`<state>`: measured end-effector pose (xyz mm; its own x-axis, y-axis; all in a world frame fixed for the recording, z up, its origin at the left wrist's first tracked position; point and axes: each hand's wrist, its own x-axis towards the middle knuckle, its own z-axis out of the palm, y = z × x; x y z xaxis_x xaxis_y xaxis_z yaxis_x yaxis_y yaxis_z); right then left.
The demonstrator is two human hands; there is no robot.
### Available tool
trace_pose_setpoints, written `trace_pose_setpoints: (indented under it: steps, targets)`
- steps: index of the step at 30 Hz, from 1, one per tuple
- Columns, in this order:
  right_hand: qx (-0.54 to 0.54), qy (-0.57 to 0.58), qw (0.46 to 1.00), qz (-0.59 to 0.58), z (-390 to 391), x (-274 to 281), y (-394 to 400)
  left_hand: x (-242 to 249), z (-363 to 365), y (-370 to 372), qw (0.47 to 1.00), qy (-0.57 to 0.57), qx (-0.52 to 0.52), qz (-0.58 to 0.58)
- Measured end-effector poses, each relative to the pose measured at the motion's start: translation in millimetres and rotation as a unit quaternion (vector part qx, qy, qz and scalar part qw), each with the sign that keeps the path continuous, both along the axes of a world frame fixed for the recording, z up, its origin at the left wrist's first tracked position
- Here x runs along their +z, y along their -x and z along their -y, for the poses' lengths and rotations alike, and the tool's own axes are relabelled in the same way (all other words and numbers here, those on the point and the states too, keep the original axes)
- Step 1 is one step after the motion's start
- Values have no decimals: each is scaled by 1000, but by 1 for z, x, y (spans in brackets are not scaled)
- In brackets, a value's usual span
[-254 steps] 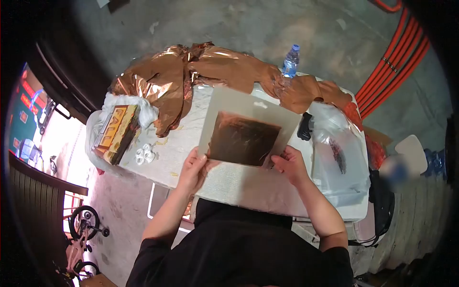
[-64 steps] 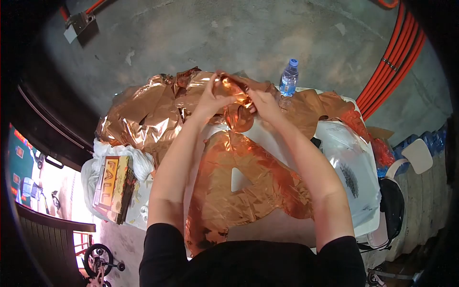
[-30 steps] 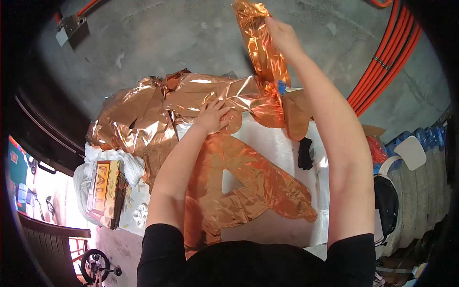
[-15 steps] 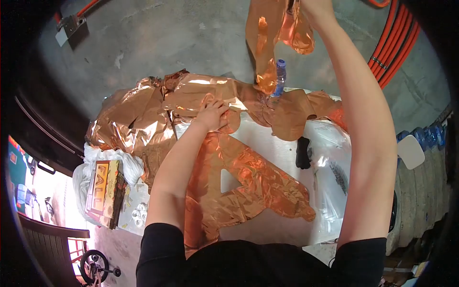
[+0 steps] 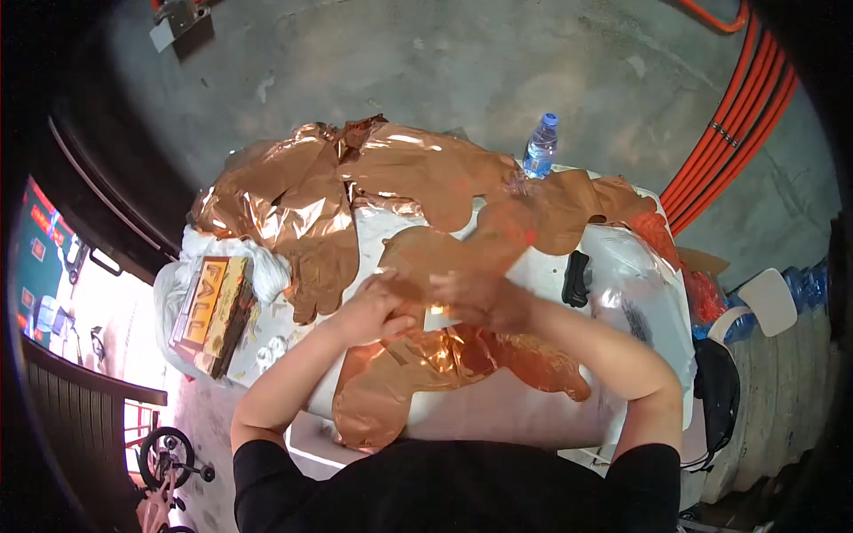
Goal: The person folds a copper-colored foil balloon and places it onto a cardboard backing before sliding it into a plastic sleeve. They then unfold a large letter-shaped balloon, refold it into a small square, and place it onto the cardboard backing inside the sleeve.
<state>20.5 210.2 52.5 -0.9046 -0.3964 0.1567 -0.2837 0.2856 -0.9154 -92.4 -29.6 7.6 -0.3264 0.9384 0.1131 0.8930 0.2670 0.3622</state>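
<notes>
On the white table in front of me lies a flat, copper-coloured foil balloon (image 5: 391, 377), creased and shiny. My left hand (image 5: 380, 311) has its fingers curled on the balloon's upper part, closed on the foil. Just to its right, my right hand (image 5: 480, 302) is over the same foil, its fingers smeared by motion. Another foil piece (image 5: 444, 253) spreads out beyond both hands. More crumpled copper foil balloons (image 5: 275, 191) cover the table's far left and back edge.
A water bottle (image 5: 540, 147) stands at the back edge. A small black object (image 5: 576, 278) lies right of the foil, beside clear plastic wrapping (image 5: 631, 275). At left, a box marked FALL (image 5: 209, 306) rests by white plastic (image 5: 267, 275). Orange pipes (image 5: 729, 124) run along the floor.
My right hand has come down from the upper right, where it held up a foil balloon, to beside my left hand. My left hand has moved nearer to me. The view has shifted.
</notes>
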Motion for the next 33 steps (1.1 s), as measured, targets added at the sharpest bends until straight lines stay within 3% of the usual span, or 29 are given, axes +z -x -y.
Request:
trace_pose_setpoints:
  steps: [1, 2, 4, 7, 12, 14, 15, 17, 18, 20, 21, 23, 24, 26, 28, 30, 33]
  targets:
    - [74, -152, 979, -115, 1, -14, -5, -13, 3, -7, 1000, -7, 6, -27]
    - [81, -154, 978, -114, 3, -29, -11, -24, 4, -12, 998, -14, 13, -54]
    - [139, -268, 939, -166, 12, -46, -27, -35, 1, -11, 996, 17, -3, -85]
    - [227, -278, 920, -156, 22, -54, -50, -31, -11, -21, 993, 47, -38, -106]
    - [214, -250, 938, -111, 16, -59, -76, -28, -24, -31, 998, 27, -43, -46]
    - [66, -118, 991, -14, -1, -69, -64, -29, -24, -33, 999, -16, -30, -26]
    - [65, -120, 991, -13, -1, -65, -64, -28, -22, -33, 998, -56, -14, -8]
    - [-205, -288, 934, -42, 4, -59, -64, -35, -23, -26, 998, -55, 6, -10]
    - [-206, -287, 934, -42, 11, -67, -64, -39, -22, -24, 998, -51, 25, -13]
    - [-220, -427, 866, -139, 30, -86, -60, -42, -23, -20, 998, -64, 11, -16]
    - [-223, -426, 866, -141, 37, -83, -55, -41, -23, -19, 997, -77, -1, -17]
    - [-36, -372, 914, -155, 48, -76, -47, -38, -23, -19, 995, -91, 18, 33]
    - [-39, -369, 915, -157, 54, -73, -49, -37, -23, -19, 990, -106, 38, 84]
    - [70, -361, 914, -172, 67, -69, -59, -36, -20, -17, 986, -118, 48, 111]
    - [85, -359, 913, -173, 70, -68, -65, -34, -18, -15, 978, -136, 63, 142]
    - [103, -357, 913, -168, 69, -68, -69, -31, -18, -13, 974, -209, 42, 71]
    - [94, -304, 936, -153, 67, -69, -69, -23, -19, -15, 981, -194, 18, -16]
